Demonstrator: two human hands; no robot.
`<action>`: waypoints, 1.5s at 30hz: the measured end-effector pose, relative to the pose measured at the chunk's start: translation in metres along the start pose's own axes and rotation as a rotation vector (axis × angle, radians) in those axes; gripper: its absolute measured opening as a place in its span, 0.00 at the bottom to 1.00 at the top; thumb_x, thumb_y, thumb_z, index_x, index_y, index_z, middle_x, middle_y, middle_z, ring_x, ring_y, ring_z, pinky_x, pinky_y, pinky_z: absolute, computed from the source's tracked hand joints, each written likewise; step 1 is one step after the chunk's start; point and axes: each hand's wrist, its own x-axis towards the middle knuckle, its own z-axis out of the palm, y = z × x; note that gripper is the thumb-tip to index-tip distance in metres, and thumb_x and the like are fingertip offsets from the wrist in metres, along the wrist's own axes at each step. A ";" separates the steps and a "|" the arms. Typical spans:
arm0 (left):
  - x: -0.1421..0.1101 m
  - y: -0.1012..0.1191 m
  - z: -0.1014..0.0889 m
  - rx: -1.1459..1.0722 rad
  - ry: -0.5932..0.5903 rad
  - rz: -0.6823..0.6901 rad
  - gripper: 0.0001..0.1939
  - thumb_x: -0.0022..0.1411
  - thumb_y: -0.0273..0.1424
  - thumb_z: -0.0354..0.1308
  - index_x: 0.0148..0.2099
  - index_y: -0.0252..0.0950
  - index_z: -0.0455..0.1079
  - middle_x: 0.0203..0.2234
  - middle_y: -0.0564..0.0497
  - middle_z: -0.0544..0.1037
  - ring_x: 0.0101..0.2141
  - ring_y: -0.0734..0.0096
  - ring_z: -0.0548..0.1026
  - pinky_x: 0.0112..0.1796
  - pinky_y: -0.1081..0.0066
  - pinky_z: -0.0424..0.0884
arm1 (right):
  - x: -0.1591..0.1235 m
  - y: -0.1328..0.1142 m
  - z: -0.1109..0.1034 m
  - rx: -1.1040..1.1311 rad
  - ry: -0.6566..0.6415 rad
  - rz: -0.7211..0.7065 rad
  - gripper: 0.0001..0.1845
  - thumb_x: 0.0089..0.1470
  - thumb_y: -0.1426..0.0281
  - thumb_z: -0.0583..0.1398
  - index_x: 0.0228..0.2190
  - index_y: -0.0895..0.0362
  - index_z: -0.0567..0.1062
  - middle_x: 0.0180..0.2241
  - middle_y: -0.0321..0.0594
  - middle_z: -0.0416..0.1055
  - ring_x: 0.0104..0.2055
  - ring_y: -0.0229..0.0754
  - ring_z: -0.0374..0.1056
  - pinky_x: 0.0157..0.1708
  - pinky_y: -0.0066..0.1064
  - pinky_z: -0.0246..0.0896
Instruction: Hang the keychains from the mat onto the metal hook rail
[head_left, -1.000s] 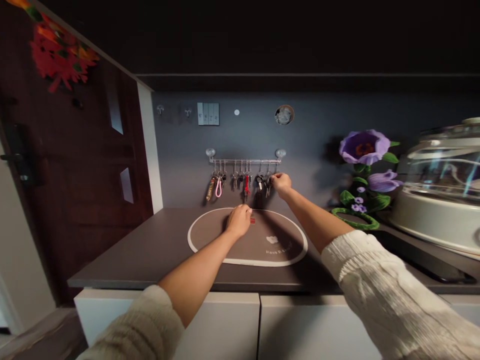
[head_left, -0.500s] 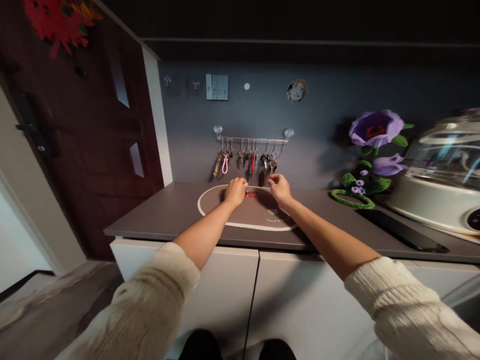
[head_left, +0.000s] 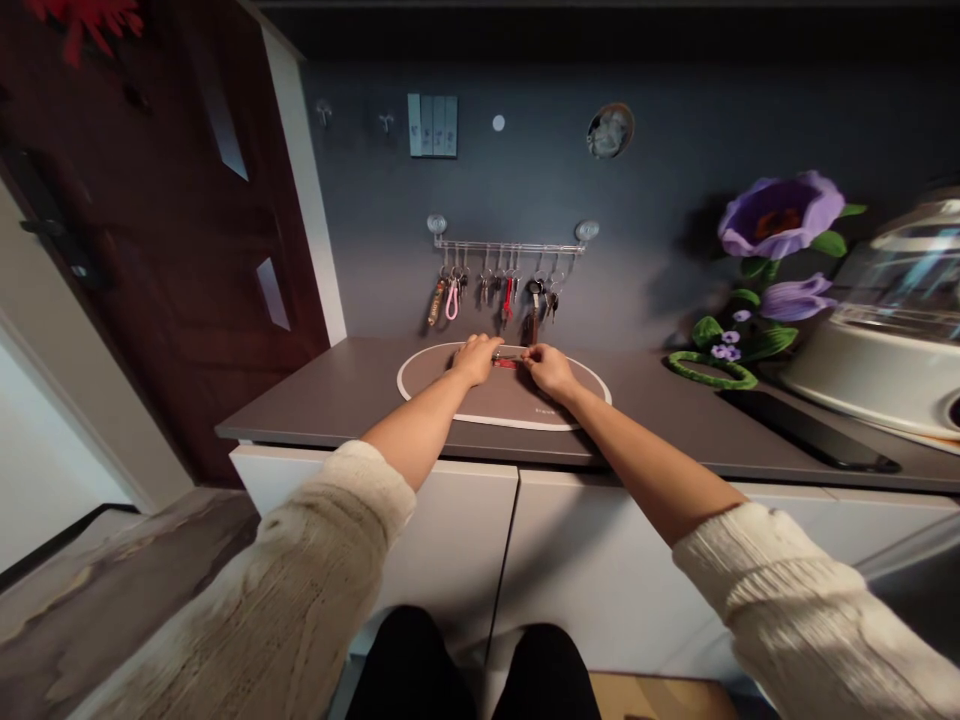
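Over the brown, white-rimmed oval mat [head_left: 517, 408], my left hand [head_left: 474, 362] is closed at the fingertips on what looks like a small metal keyring. A red tag [head_left: 507, 364] lies low beside its fingers, just above or on the mat. From the right, my right hand [head_left: 550, 372] reaches in with thumb and finger pinched together. A thin metal piece [head_left: 511, 356] runs between the two hands, but its end at the right fingertips is too small to make out. Behind them, several keys [head_left: 508, 295] hang from a clear wall rack [head_left: 510, 247].
A black phone [head_left: 810, 430] lies on the dark counter [head_left: 322, 395] at the right. Purple crocheted flowers [head_left: 780, 215] and a cream appliance with a clear cover [head_left: 877, 370] stand near it. The grey wall rises close behind the mat. A dark red door [head_left: 187, 250] is at the left.
My right hand has moved left, away from the hanging keys and down to my left hand. The keys at the rack's right end hang freely. The view has tilted downward.
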 end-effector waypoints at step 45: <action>-0.002 0.021 -0.014 -0.049 0.162 0.245 0.13 0.60 0.26 0.44 0.39 0.37 0.70 0.35 0.48 0.70 0.39 0.68 0.65 0.40 0.71 0.60 | -0.004 -0.004 0.000 0.157 0.011 -0.143 0.09 0.50 0.70 0.54 0.34 0.59 0.70 0.34 0.40 0.72 0.34 0.36 0.65 0.36 0.27 0.56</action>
